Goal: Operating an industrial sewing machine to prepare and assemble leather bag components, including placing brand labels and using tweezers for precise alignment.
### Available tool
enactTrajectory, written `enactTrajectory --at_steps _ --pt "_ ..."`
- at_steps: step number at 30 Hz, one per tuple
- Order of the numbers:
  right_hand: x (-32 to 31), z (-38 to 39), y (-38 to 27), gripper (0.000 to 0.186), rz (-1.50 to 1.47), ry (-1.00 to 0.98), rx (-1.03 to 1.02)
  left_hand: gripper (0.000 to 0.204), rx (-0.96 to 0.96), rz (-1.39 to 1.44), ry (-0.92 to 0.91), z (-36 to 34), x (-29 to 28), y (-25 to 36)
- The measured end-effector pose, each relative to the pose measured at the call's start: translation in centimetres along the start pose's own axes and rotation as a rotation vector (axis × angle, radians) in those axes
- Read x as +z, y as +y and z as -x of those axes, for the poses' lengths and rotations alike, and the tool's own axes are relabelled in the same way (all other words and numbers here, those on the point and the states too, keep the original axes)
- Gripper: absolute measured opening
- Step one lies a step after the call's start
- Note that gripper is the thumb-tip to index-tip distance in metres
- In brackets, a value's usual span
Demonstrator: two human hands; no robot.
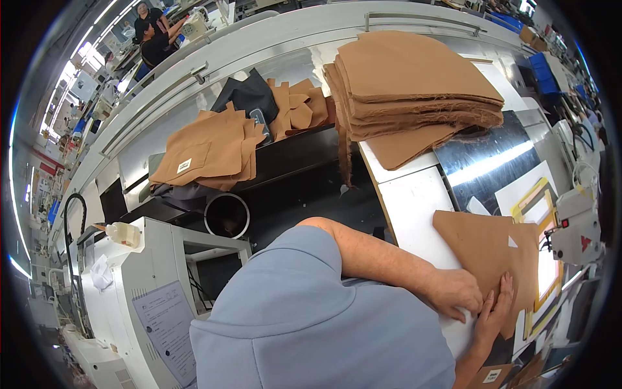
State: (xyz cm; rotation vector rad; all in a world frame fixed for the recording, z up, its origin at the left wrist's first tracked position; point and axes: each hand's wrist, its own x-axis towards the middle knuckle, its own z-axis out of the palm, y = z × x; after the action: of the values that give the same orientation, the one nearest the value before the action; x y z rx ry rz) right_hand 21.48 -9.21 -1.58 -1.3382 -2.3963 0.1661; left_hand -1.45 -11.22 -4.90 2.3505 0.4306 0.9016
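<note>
A flat brown fabric piece (476, 240) lies at the right on the white tabletop, reaching toward the sewing machine head. A small white mark (512, 242) shows on its surface. My left hand (457, 293) is at the near edge of this fabric, its fingers bent and closed; what is in them, if anything, is hidden. Close beside it, my right hand (495, 308) lies flat on the fabric with its fingers stretched out. A yellow-edged frame (532, 201) sits partly under the fabric's far side, by the machine.
A thick stack of brown fabric panels (414, 71) stands at the back. Left of it are brown pocket pieces (204, 146) and dark cloth (246, 94). A sewing machine head (576, 227) borders the right. A squeeze bottle (123, 234) stands on a white cabinet at left.
</note>
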Motion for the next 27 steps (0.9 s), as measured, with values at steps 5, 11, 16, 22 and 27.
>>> enactTrajectory --at_steps 5,11,16,22,27 --pt "0.2 0.2 0.2 0.046 -0.037 0.009 0.001 0.032 0.041 -0.657 0.483 -0.7 0.9 -2.4" --pt "-0.3 0.0 -0.5 0.046 -0.068 -0.008 0.053 0.012 0.041 -0.745 0.014 -1.6 -1.2 -1.1" --pt "-0.2 -0.1 -0.6 0.046 -0.077 -0.008 0.059 0.011 0.043 -0.572 0.185 -1.2 -1.2 -1.4" --pt "-0.2 0.1 -1.0 0.046 -0.066 -0.004 0.039 0.008 0.114 -0.692 0.325 -1.7 0.1 -2.7" --pt "-0.3 0.6 0.1 0.045 -0.083 0.019 0.058 0.009 0.15 -0.664 0.177 -2.0 0.7 -3.6"
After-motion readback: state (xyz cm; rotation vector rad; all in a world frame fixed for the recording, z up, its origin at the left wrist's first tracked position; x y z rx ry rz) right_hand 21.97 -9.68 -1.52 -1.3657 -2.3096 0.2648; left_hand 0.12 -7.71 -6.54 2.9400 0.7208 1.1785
